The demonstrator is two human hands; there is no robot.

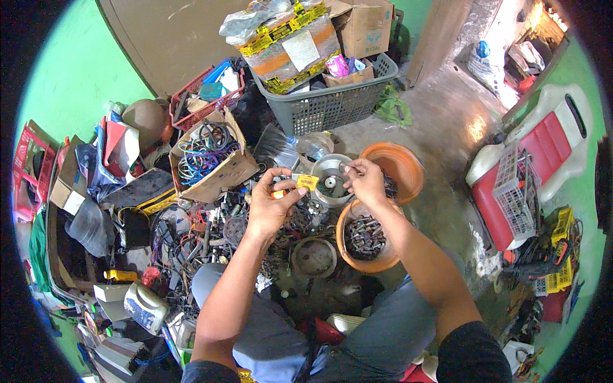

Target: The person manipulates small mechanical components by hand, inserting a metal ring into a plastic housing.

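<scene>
In front of me, my left hand (271,203) pinches a small yellow label-like piece (308,182) with dark print between thumb and fingers. A bit of orange shows within the same fingers, and I cannot tell whether it belongs to that piece. To the right, my right hand (368,181) is closed, its fingertips together at the rim of a round grey pot (331,167); anything in them is too small to make out. Close under the right forearm stands an orange-brown pot (343,233) holding small dark metal parts (365,239). Another orange-brown pot (408,167) stands behind that hand.
A shallow round dish (314,258) lies between my knees. Cables fill a cardboard box (233,167) at left, amid heaped loose parts. Behind stands a grey basket (319,108) under a taped parcel (287,48). A red-and-white seat (536,153) bears a white crate (514,191) at right.
</scene>
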